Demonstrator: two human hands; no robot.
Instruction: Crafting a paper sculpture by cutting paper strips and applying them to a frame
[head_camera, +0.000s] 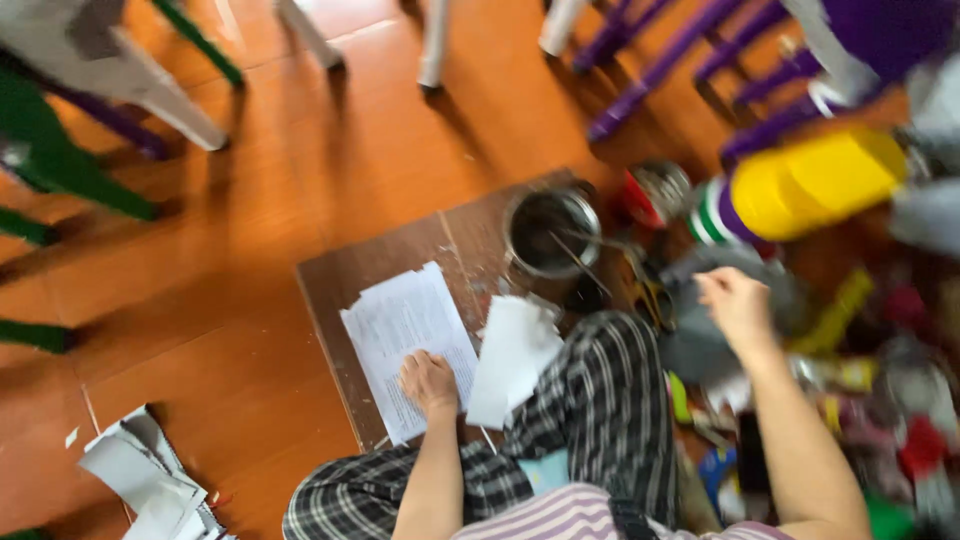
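Head view, looking down: we sit on an orange wooden floor (250, 200), one knee in checked trousers (600, 400) drawn up between our arms.

Our left hand (428, 382) is loosely curled, knuckles down, pressing on a printed paper sheet (400, 330) that lies on a brown board (340, 290). It grasps nothing that we can see. Our right hand (735, 305) is lifted over a cluttered heap to the right, fingers bent; motion blur keeps us from telling whether it holds anything.

Just beside the printed sheet a second, blank white sheet (515, 360) leans on our knee. At the far edge of the board stands a round metal pot (552, 232) with dark contents and a stick resting in it.

What could go wrong, in our judgement: the right arm swings near the pot, and a knock could tip the dark contents onto the papers. The blank sheet could slide off if the knee shifts.

Counting: two hands, two sheets on the board, one pot, one yellow cylindrical container (815, 180), one crumpled paper pile (145, 475) at lower left. The chair legs around the edges and the heap are too blurred to count.
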